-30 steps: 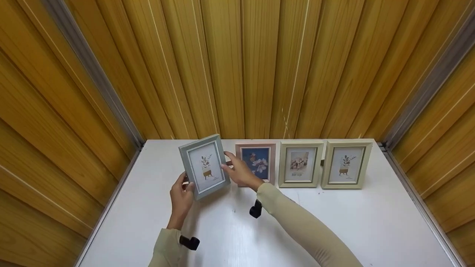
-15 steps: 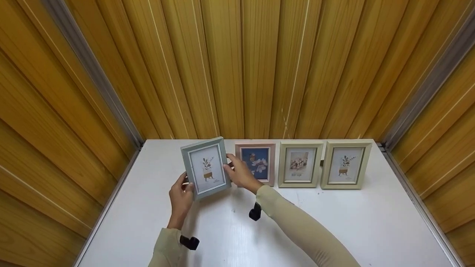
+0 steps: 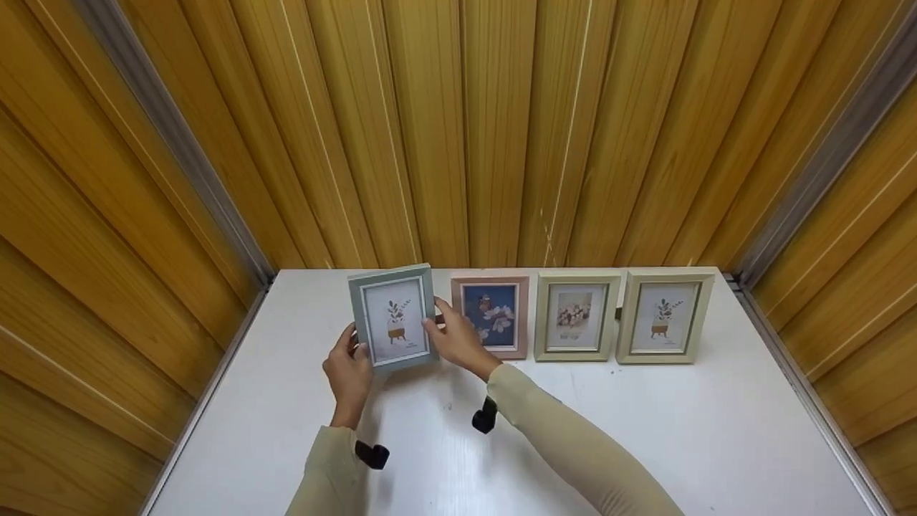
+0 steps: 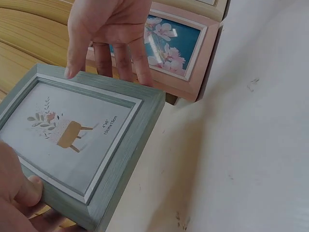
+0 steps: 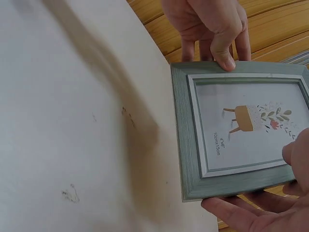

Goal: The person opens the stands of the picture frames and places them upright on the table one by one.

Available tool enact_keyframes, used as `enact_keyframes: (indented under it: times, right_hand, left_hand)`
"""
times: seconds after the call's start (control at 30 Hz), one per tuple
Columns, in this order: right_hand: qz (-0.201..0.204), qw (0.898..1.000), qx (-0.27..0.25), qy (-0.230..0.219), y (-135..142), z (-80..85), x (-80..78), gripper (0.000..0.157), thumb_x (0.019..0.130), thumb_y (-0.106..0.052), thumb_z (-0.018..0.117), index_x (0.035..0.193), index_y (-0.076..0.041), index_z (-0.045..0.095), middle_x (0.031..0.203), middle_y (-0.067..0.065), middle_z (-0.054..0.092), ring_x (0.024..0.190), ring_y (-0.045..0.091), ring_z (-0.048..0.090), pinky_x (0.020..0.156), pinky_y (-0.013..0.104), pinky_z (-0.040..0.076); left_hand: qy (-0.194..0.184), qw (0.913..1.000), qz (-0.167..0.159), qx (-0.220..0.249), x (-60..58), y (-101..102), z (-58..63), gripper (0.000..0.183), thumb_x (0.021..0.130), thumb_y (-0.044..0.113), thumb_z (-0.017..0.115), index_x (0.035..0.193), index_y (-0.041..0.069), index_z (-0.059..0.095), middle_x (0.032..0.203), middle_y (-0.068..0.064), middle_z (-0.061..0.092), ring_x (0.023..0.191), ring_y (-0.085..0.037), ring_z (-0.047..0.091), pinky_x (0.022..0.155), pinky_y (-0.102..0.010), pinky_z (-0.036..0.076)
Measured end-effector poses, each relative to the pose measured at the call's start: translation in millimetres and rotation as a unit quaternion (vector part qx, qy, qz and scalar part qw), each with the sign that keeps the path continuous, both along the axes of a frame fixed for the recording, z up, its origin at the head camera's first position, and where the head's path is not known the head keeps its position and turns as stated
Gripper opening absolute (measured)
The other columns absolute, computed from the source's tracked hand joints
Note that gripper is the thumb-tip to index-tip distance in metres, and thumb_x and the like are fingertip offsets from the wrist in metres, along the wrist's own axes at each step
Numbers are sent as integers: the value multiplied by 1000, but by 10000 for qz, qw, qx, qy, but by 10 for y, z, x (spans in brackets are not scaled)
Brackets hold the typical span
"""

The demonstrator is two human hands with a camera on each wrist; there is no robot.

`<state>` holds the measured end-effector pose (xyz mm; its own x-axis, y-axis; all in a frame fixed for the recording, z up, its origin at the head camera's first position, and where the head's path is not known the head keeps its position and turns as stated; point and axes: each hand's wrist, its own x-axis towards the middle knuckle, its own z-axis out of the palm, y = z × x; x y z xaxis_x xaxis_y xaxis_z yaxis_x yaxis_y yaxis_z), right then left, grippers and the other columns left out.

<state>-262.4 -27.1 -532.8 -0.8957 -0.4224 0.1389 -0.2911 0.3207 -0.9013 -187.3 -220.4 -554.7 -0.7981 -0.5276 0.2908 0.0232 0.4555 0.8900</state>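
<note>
A grey-green picture frame (image 3: 362, 315) with a white inner edge and a plant-pot print is held up between both hands, slightly tilted. My left hand (image 3: 349, 373) grips its lower left side, the thumb (image 4: 30, 192) on the front and the fingers behind. On the opposite side, my right hand (image 3: 458, 338) pinches the edge, thumb on the front; its fingers reach behind. Just right of that hand stands a pink picture frame (image 3: 521, 315) with a blue blossom picture, partly covered by the hand. The bottom edge of the green frame appears just above the table, casting a shadow.
Two cream picture frames, one with a bouquet print (image 3: 542, 315) and one with a plant-pot print (image 3: 625, 319), stand upright to the right in a row with the pink one. They rest along the back of a white table (image 3: 573, 430), before a wood-panelled wall (image 3: 494, 129).
The green frame has turned more upright and its tilt has lessened. Both hands keep their grip and have shifted slightly with it. The other frames stay in place; the view has moved a little.
</note>
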Motion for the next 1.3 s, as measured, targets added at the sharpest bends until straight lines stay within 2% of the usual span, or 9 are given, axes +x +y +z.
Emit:
enact_keyframes:
  times: [0.13, 0.27, 0.5, 0.67, 0.93, 1.3]
  right_hand:
    - [-102, 9997, -159, -152, -55, 3, 41, 59, 108, -23, 54, 160, -8, 32, 143, 20, 58, 120, 33, 65, 95, 45, 56]
    - [-243, 9992, -247, -188, -98, -3, 60, 66, 107, -23, 55, 163, -8, 23, 154, 21, 47, 132, 36, 56, 102, 47, 51]
    - [-450, 9986, -67, -263, -120, -16, 78, 81, 104, -27, 59, 165, -5, 10, 167, 18, 24, 148, 36, 35, 118, 51, 33]
    - [-544, 9979, 28, -347, -124, -10, 99, 81, 104, -28, 59, 165, -5, 10, 169, 17, 19, 151, 36, 30, 121, 52, 27]
    - [-531, 9980, 57, -330, -165, -29, 99, 85, 103, -26, 59, 166, -10, 3, 171, 13, 12, 152, 35, 26, 121, 52, 26]
    - [-437, 9980, -126, -444, -216, -171, 104, 90, 103, -24, 59, 164, -8, -6, 172, 16, 3, 155, 33, 16, 124, 49, 20]
  left_hand:
    - [-145, 9997, 137, 148, -67, 41, 31, 47, 98, -12, 56, 144, -4, 54, 136, -26, 62, 124, -39, 62, 101, -46, 52]
    - [-285, 9994, 119, 158, -137, 86, 61, 46, 102, -7, 50, 148, -2, 50, 143, -24, 58, 132, -38, 57, 107, -48, 47]
    - [-461, 9983, -312, 150, -238, 112, 60, 46, 110, 6, 39, 156, 1, 39, 151, -23, 49, 140, -39, 47, 113, -53, 40]
    - [-432, 9981, -416, 150, -277, 95, 39, 46, 111, 12, 40, 156, 3, 40, 152, -22, 50, 140, -38, 48, 112, -53, 41]
    - [-349, 9981, -491, 125, -325, 66, 8, 46, 112, 18, 41, 154, 1, 41, 149, -24, 52, 137, -39, 50, 111, -53, 42]
    - [-542, 9972, -492, 169, -416, 14, -145, 46, 113, 28, 38, 149, 2, 48, 143, -23, 58, 134, -39, 54, 109, -53, 44]
